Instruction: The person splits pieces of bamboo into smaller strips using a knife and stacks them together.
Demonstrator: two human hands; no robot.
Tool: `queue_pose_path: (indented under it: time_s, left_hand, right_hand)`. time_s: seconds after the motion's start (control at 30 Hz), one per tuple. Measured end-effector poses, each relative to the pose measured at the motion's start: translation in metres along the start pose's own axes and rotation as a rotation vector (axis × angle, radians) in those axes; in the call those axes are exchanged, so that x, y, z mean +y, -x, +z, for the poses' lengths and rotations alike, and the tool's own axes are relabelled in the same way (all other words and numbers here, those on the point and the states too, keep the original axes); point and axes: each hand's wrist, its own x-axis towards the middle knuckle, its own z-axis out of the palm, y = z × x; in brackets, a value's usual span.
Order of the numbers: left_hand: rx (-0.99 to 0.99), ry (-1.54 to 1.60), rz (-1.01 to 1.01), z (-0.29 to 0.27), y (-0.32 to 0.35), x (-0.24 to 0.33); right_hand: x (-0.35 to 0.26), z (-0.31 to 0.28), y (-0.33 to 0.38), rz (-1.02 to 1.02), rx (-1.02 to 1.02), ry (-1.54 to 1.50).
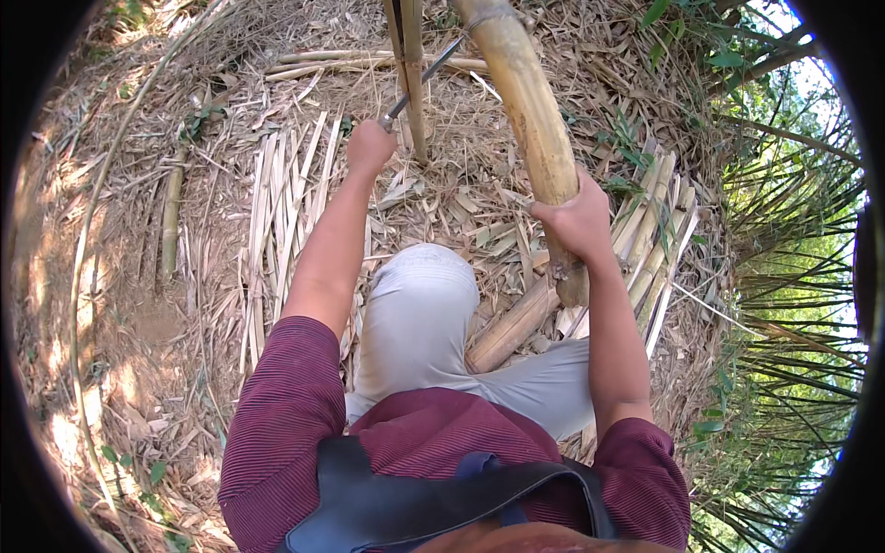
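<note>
My left hand (372, 147) is closed round the handle of a long-bladed knife (442, 60), its blade slanting up and to the right. The blade crosses a thin upright split bamboo piece (415, 111); whether it sits inside the split I cannot tell. My right hand (577, 219) grips a thick yellowish bamboo pole (525, 101) near its lower end. The pole leans away from me, tilted to the left, and its far end runs out of the top of the view.
Pale bamboo strips (281, 194) lie in a row on the left. More split lengths (656, 221) are piled on the right, and a cut bamboo piece (512, 327) rests by my knee. Dry leaves and shavings cover the ground; green bamboo growth (793, 267) borders the right.
</note>
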Motion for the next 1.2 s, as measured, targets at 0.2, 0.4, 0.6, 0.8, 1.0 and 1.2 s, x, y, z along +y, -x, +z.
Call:
queue_pose_path:
  time_s: [0.2,0.4,0.6,0.8,1.0,1.2]
  left_hand:
    - [-0.028,-0.052,-0.018,-0.012,-0.009,0.007]
    - [-0.010,-0.048,-0.002,-0.001,-0.021,-0.009]
    - [-0.070,-0.011,-0.016,-0.016,-0.019,0.024]
    - [-0.100,-0.190,0.053,-0.001,-0.023,0.028]
    - [-0.077,0.010,0.019,0.020,-0.039,-0.004]
    - [-0.133,0.046,0.021,0.041,-0.049,0.008]
  right_hand:
    - [-0.030,-0.027,-0.018,-0.242,0.150,-0.285]
    - [-0.072,-0.044,-0.035,-0.387,0.326,-0.432]
    - [-0.031,0.000,-0.072,-0.318,0.502,-0.050]
    - [0.066,0.104,-0.048,0.249,-0.178,0.233]
    - [0.075,0.104,-0.051,0.262,-0.158,-0.086]
    - [0.029,0.053,-0.060,0.199,-0.100,-0.366]
